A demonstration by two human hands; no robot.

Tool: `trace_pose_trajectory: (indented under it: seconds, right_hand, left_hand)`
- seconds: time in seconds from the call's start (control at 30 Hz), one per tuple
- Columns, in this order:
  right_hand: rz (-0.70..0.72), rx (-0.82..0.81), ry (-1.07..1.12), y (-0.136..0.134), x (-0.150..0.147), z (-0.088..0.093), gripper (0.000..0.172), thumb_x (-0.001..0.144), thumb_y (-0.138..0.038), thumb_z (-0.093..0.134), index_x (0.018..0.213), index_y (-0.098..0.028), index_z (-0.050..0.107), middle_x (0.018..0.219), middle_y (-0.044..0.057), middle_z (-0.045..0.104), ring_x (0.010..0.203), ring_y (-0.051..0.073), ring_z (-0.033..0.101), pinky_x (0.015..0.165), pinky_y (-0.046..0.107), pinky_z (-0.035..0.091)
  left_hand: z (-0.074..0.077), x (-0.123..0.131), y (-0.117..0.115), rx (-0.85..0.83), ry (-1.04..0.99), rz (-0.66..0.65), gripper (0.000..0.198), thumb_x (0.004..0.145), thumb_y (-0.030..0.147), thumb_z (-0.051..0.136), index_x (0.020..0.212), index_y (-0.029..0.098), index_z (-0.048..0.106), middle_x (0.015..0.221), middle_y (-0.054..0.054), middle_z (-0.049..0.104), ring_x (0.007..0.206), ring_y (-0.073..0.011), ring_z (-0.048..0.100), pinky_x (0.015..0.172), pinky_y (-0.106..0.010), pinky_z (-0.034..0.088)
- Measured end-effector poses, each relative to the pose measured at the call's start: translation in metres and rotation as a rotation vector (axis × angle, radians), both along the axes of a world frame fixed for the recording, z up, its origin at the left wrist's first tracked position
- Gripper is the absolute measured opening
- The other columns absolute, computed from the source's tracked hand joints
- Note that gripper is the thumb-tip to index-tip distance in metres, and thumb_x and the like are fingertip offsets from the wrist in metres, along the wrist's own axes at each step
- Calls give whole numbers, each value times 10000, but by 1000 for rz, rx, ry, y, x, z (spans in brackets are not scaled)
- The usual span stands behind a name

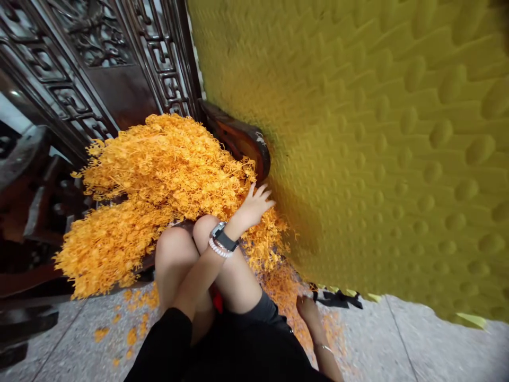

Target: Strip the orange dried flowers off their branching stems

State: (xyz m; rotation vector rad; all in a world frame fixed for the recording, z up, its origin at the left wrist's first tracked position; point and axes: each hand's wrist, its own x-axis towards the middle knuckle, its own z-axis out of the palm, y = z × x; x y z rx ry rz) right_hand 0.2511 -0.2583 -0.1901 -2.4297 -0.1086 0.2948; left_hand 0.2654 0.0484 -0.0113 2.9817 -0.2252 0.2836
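Note:
My left hand (pixel 257 206) has its fingers spread over the right edge of a big heap of orange artificial sprigs (pixel 170 164). Nothing shows in its grip. A watch (pixel 225 237) and a coiled band are on that wrist, which crosses above my knees. Lower right, my right hand (pixel 308 310) hangs down near the floor, beside a black strip (pixel 338 298) and loose orange bits (pixel 282 286). Its fingers are too unclear to tell whether they hold anything. A thin bracelet circles the right wrist.
A yellow embossed panel (pixel 377 159) fills the right side. Behind the heap stands a carved dark wooden seat back (pixel 119 90), with a curved armrest (pixel 258 148) touching the panel. Orange scraps (pixel 132 335) lie on the grey floor (pixel 79 345). More dark furniture (pixel 40 191) is at left.

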Motion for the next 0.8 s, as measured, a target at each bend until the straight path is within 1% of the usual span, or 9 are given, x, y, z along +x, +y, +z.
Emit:
trace_pose_trajectory:
  seconds: [0.13, 0.23, 0.33, 0.4, 0.5, 0.57, 0.67, 0.73, 0.8]
  right_hand:
    - [-10, 213, -86, 46, 10, 26, 341, 894, -412, 455, 1031, -125, 577, 959, 92, 628, 849, 180, 616, 774, 372, 518]
    - [-57, 402, -299, 92, 20, 65, 524, 919, -473, 249, 1276, -116, 387, 1229, 184, 516, 1140, 229, 517, 950, 420, 429]
    - [72, 523, -384, 138, 32, 103, 667, 782, -522, 544, 1313, -158, 372, 1310, 157, 475, 1186, 238, 473, 1000, 408, 381]
    - [197, 576, -337, 161, 39, 117, 616, 745, -518, 589, 1222, -144, 478, 1075, 119, 613, 951, 211, 582, 845, 363, 470]
    - [307, 621, -246, 178, 41, 123, 442, 802, -530, 494, 958, -129, 596, 607, -2, 553, 547, 128, 498, 546, 264, 440]
    - [339, 635, -222, 178, 37, 120, 415, 809, -534, 472, 779, -141, 601, 532, -22, 487, 490, 107, 437, 493, 242, 397]
    - [330, 639, -249, 172, 26, 116, 388, 801, -515, 490, 719, -148, 583, 607, 10, 537, 553, 121, 485, 549, 260, 435]
    - [262, 636, -315, 171, 19, 115, 356, 796, -476, 521, 892, -139, 584, 767, 54, 589, 680, 151, 543, 643, 295, 473]
    - [192, 629, -395, 176, 16, 115, 457, 798, -436, 531, 1145, -140, 495, 1020, 123, 576, 845, 182, 565, 723, 328, 486]
  left_hand:
    - [-6, 6, 4, -11, 15, 51, 237, 820, 78, 491, 1020, 119, 614, 1036, -113, 633, 1080, -263, 536, 1070, -576, 206]
    - [-6, 8, 0, -32, 5, 8, 188, 866, 193, 487, 996, 120, 603, 1014, -98, 635, 1026, -240, 551, 1030, -483, 299]
    - [-4, 9, -3, -62, -22, -20, 224, 907, 258, 441, 1008, 119, 585, 1018, -95, 640, 1012, -222, 552, 983, -409, 339]
    - [-2, 9, -3, -86, -48, -17, 234, 926, 272, 410, 978, 125, 584, 970, -82, 650, 971, -198, 565, 962, -369, 348]
    - [3, 7, 2, -129, -110, 38, 248, 941, 280, 379, 924, 136, 581, 895, -69, 652, 903, -184, 578, 901, -335, 377]
    - [8, 4, 6, -167, -170, 94, 275, 952, 295, 347, 925, 141, 573, 884, -69, 649, 884, -192, 579, 855, -336, 394]
    - [14, 1, 9, -234, -254, 128, 319, 965, 322, 303, 913, 147, 564, 864, -62, 640, 859, -184, 577, 791, -314, 413]
    - [15, -1, 9, -279, -290, 98, 334, 968, 340, 299, 881, 159, 565, 837, -39, 637, 843, -155, 581, 768, -275, 424]
    - [15, -3, 7, -321, -319, 63, 345, 972, 344, 287, 888, 163, 568, 855, -24, 643, 841, -123, 592, 750, -234, 436]
